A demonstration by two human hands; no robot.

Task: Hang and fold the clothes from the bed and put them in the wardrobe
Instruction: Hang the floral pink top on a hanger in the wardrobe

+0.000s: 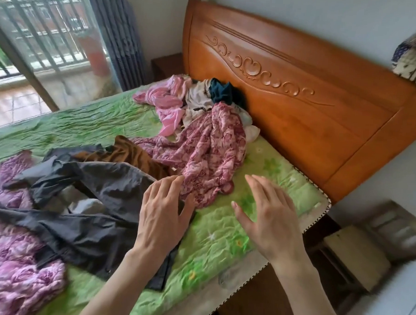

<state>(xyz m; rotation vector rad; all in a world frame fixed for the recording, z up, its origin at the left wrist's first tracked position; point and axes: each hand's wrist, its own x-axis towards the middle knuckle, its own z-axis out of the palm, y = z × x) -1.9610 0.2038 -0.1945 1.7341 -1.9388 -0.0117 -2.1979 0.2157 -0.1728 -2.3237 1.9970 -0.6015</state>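
- Left hand [162,210]: fingers spread and nearly straight, palm down. It grips nothing. Its fingertips reach the near edge of the floral garment [202,154], and the heel of the hand lies over the dark garment [91,199]; whether it presses down or hovers just above cannot be told.
- Right hand [271,223]: also flat and spread, holding nothing, over bare green bedspread [217,235] just right of the floral garment's near end, apart from any cloth.
- Floral garment: a red-pink printed piece lying straight ahead of the left fingertips. Its long axis runs from that near end away toward the headboard [302,90], leaning slightly right, where it joins the heap.
- Judgement: the left hand is the nearer one for a first pinch on the floral hem; the right hand would need to shift left to take the other side.
- Dark garment: grey-black, spread out to the left of the left hand, its length running left to right across the bed, over a brown piece [134,156].
- Heap [205,97]: pink, white and dark teal clothes piled far, against the headboard.
- Purple quilted cloth [15,279]: near left corner, partly under the dark garment.
- No wardrobe or hanger is in view; nothing looks folded yet.
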